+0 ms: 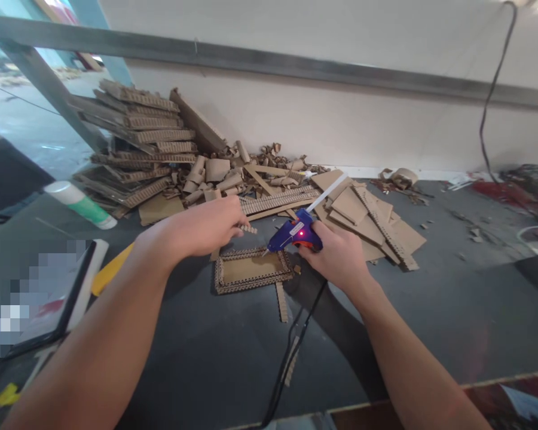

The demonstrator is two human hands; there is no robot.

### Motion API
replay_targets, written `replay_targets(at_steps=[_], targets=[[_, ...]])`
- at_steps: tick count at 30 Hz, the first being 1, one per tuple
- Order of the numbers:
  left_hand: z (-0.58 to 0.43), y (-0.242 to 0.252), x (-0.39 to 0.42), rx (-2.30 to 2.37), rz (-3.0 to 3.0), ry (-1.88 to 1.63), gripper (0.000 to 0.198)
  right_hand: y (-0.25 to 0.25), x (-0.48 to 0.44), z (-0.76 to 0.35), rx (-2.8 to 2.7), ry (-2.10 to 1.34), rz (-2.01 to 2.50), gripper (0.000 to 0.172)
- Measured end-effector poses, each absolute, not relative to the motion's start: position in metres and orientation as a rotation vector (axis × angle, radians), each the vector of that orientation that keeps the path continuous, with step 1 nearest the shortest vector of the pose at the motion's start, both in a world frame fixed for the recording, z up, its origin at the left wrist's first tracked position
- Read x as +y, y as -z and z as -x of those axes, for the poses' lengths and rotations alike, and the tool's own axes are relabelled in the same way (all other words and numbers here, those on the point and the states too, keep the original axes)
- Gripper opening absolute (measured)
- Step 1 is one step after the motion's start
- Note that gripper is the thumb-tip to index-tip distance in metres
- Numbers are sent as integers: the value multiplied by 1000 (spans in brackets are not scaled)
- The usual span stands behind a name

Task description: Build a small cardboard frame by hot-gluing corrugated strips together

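Note:
My right hand (338, 254) is closed around a blue hot glue gun (291, 232) with a red light lit on its side. A white glue stick (328, 191) sticks out of its back end. The nozzle points down over the far wall of a small rectangular cardboard frame (253, 279) with corrugated edges and a flat brown base. Beyond the frame, on the left, my left hand (217, 224) pinches a short corrugated cardboard strip (250, 229) between its fingers. Another narrow strip (281, 301) lies against the frame's near right corner.
Stacked corrugated cardboard pieces (147, 131) stand at the back left, beside curled scraps (215, 173). Flat cardboard sheets (363, 212) lie behind my right hand. A black cord (311, 313) runs toward the front edge. A white-green tube (80, 205) and a tablet-like device (78, 292) are at left.

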State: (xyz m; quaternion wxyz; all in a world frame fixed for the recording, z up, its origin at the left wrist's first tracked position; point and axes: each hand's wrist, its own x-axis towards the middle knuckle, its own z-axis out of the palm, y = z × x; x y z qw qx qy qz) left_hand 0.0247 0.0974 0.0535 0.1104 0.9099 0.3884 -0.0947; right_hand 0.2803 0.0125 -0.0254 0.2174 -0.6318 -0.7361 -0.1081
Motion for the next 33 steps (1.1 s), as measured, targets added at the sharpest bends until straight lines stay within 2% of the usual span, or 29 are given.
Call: replay_targets(at_steps=[9, 15, 23, 29, 33], targets=[[-21, -54, 102, 1088, -2546, 278, 25, 28, 17, -281, -1932, 74, 1625, 12], [-26, -56, 100, 1088, -2545, 302, 12, 25, 19, -282, -1850, -30, 1524, 22], [-53, -52, 88, 1092, -2473, 395, 14, 26, 19, -281, -1689, -114, 1462, 28], [-55, -38, 91, 1068, -2476, 371, 9, 29, 21, -285, -1674, -254, 1424, 22], [-50, -39, 94, 1105, -2424, 385, 13, 26, 21, -290, -1722, -175, 1455, 21]])
